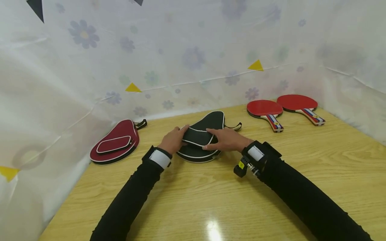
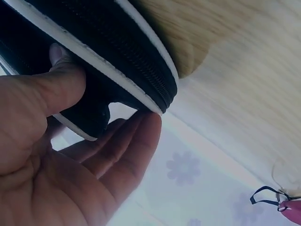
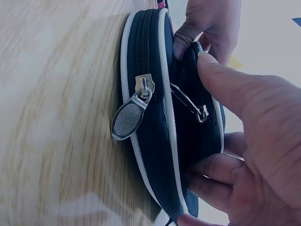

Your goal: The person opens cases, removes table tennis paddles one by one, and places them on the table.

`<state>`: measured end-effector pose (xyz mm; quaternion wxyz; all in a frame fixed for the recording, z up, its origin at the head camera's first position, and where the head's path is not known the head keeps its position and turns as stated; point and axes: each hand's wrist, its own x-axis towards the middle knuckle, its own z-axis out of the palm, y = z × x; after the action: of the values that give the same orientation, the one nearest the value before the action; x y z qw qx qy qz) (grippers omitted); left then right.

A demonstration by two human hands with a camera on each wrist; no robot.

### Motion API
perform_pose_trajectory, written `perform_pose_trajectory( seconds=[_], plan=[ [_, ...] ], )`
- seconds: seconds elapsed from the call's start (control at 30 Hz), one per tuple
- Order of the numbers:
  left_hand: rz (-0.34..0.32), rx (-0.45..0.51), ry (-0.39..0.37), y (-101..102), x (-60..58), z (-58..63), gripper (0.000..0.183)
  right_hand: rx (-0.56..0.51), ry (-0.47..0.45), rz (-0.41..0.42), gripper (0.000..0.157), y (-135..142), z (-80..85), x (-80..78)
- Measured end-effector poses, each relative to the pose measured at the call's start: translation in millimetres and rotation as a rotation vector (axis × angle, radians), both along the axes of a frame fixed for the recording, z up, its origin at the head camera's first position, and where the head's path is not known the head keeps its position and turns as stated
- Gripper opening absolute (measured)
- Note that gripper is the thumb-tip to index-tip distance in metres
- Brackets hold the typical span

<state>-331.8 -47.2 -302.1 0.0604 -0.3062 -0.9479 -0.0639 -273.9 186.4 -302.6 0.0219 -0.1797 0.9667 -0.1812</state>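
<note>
A dark case [image 1: 214,119] lies between left hand [image 1: 173,140] and right hand [image 1: 228,139], both pinching its pocket [image 1: 197,136], narrow end pointing away, rightward.

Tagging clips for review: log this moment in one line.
left hand: holds pocket; right hand: holds pocket; dark case: on table

A dark, white-piped zippered case [image 1: 215,119] lies pocket-up on the table [image 1: 181,204].
</note>
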Motion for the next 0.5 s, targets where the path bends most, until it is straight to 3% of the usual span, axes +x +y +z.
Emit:
perform_pose_trajectory(
  seconds=[0.17,0.27,0.37,0.5],
  plan=[
    [0.17,-0.004,-0.047,2.7,17.9,0.8,0.073,0.001,0.009,-0.005,0.081,-2.6,-3.1,1.2],
    [0.235,-0.044,-0.05,5.3,32.4,-0.1,0.057,0.0,0.023,-0.006,0.081,-5.8,-4.3,2.8],
    [0.205,-0.079,-0.037,8.5,43.6,-0.3,0.046,0.009,0.048,-0.005,0.081,-9.6,-3.6,3.6],
    [0.064,-0.086,-0.059,13.4,52.1,-0.3,0.055,0.027,0.066,-0.012,0.08,-14.6,-2.1,4.7]
  ],
)
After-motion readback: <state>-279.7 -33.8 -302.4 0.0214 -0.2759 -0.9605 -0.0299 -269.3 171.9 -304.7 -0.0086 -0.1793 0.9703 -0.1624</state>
